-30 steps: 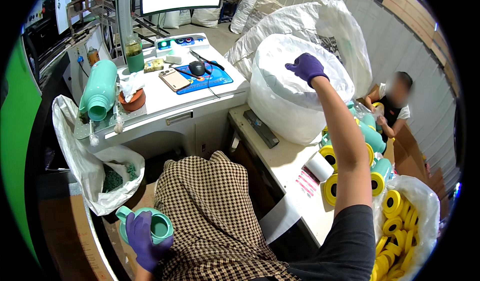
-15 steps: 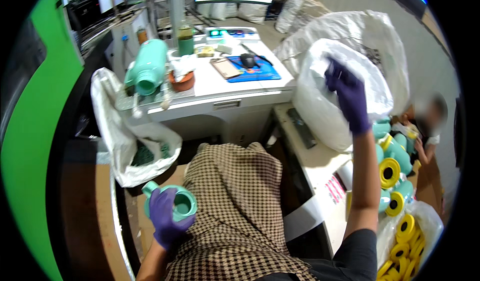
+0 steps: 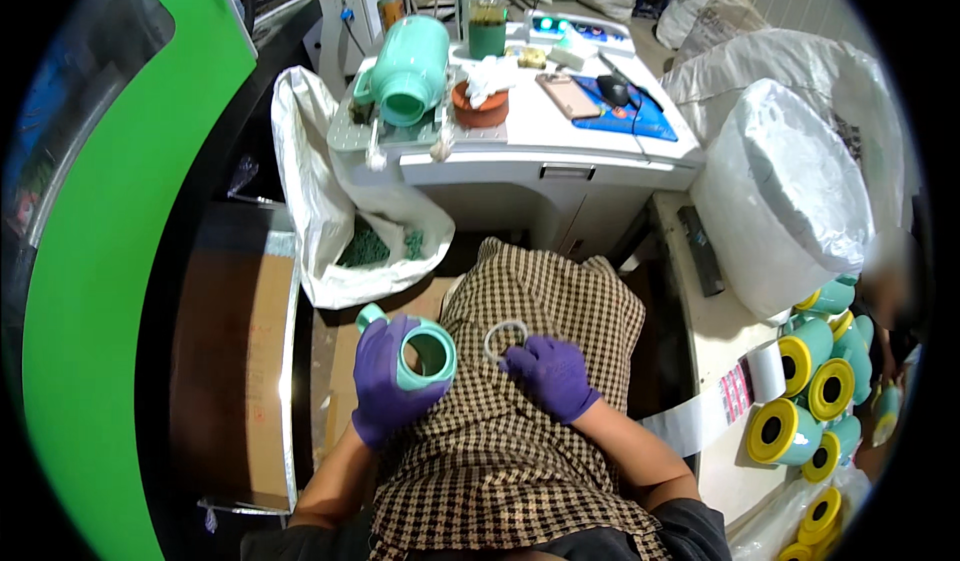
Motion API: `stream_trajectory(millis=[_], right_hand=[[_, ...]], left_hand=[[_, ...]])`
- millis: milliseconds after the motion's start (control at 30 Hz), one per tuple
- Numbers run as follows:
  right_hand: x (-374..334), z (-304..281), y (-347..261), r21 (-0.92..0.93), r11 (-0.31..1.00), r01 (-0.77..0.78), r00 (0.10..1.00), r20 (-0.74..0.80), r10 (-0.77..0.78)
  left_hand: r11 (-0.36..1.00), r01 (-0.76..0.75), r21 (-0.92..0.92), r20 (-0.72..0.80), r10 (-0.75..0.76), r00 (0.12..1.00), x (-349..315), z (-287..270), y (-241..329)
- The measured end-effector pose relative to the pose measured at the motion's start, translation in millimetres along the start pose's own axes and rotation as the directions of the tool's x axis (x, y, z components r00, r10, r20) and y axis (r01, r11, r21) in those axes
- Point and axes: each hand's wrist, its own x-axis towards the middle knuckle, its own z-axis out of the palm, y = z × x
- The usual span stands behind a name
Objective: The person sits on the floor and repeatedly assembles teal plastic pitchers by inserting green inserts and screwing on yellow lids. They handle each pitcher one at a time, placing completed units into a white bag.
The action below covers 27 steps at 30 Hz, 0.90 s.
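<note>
Above my lap, my left hand [image 3: 388, 381] wraps round a mint-green plastic jug body [image 3: 440, 336]. Its round opening is tilted up toward me, and the handle sticks out at the upper left. Just to the right, my right hand [image 3: 556, 376] pinches a thin, pale ring [image 3: 489, 339] between its fingertips. A gap separates the ring from the jug's rim. Both hands wear purple gloves. A brown-and-black checked cloth [image 3: 500, 441] covers my lap beneath them.
On the white desk [image 3: 480, 166] ahead lie a mint-green jug [image 3: 420, 56], a brown pot [image 3: 482, 111], a phone [image 3: 568, 96] and a mouse [image 3: 613, 89]. A sack [image 3: 320, 191] of green scraps hangs left. Right are a large white bag [image 3: 770, 191], a label roll [image 3: 767, 371] and several yellow-ended jugs [image 3: 785, 431].
My right hand has come down from the white bag's opening to my lap, now with a pale ring. The left hand still holds the jug body. The view has shifted.
</note>
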Motion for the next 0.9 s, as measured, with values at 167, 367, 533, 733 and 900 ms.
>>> stream_trajectory(millis=[167, 367, 533, 733, 900], right_hand=[[25, -22, -11, 0.504, 0.863, 0.028, 0.958, -0.26, 0.121], [49, -59, -35, 0.848, 0.481, 0.223, 0.97, -0.24, -0.028], [52, -46, -49, 0.692, 0.708, 0.14, 0.98, -0.198, -0.001], [49, -40, -59, 0.574, 0.819, -0.023, 0.99, -0.1, 0.098], [47, -46, -53, 0.631, 0.774, 0.042, 0.997, -0.076, 0.009]], left_hand=[[0.997, -0.066, -0.028, 0.046, 0.067, 0.997, 16, -3, 2], [0.995, -0.089, -0.035, 0.068, 0.092, 0.993, 31, -1, 19], [0.99, -0.117, -0.079, 0.148, 0.127, 0.981, 29, 4, 19], [0.988, -0.145, -0.057, 0.177, 0.153, 0.972, 29, 12, 33], [0.99, -0.117, -0.084, 0.198, 0.132, 0.971, 27, 12, 33]])
